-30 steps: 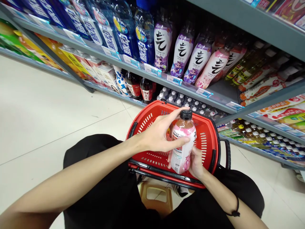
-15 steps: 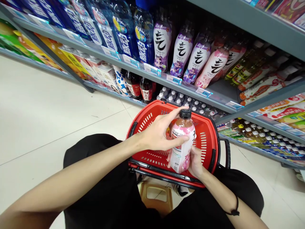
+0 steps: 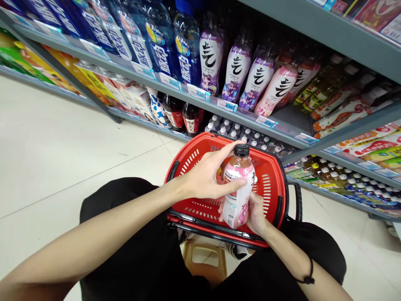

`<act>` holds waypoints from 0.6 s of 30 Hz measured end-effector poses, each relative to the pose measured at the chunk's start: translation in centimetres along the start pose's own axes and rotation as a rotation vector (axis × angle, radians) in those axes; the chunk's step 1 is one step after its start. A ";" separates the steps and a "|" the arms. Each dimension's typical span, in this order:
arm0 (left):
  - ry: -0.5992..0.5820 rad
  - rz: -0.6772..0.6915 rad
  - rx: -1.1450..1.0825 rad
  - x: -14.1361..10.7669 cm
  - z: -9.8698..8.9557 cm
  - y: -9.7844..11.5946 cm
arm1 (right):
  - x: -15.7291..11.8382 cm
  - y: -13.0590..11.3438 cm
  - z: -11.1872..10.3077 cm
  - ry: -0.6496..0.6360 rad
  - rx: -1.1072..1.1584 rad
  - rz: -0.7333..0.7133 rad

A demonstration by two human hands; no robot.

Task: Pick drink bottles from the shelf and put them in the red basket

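Both hands hold one drink bottle (image 3: 237,196) with a black cap, a pink and white label and a barcode near its base. It tilts slightly, above the open red shopping basket (image 3: 188,159). My left hand (image 3: 208,173) is closed round its upper part, thumb across the label and index finger up by the cap. Lower down, my right hand (image 3: 257,215) grips the base from the right and behind; some of its fingers are hidden by the bottle. The basket's inside is partly covered by my hands and the bottle.
Ahead runs a grey shelf (image 3: 275,121) with price tags. On it stand blue-labelled bottles (image 3: 161,46), purple-labelled bottles (image 3: 236,71) and a pink-labelled bottle (image 3: 277,90). Small white-capped bottles (image 3: 233,131) stand low behind the basket. A tan stool (image 3: 205,261) shows between my legs.
My hands keep the same hold on the bottle. The whole view has shifted very slightly; nothing else has visibly moved.
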State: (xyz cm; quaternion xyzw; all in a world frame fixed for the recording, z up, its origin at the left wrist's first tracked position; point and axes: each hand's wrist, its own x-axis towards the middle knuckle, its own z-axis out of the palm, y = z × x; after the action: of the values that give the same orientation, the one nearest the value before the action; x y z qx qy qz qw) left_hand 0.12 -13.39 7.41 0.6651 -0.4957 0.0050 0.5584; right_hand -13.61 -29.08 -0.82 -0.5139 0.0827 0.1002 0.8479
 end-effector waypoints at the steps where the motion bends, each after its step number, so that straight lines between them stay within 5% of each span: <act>1: 0.000 -0.005 0.007 0.0 0.0 0.1 | 0.0 0.0 0.0 0.005 -0.003 0.001; 18: 0.039 -0.025 0.104 -0.4 0.1 -0.1 | -0.2 0.4 -0.5 0.079 -0.015 -0.052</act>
State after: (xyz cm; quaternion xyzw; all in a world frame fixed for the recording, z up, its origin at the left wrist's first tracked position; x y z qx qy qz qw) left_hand -0.01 -13.24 7.07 0.6991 -0.4755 0.0364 0.5328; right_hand -13.87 -29.33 -1.31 -0.5259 0.1020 0.0586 0.8423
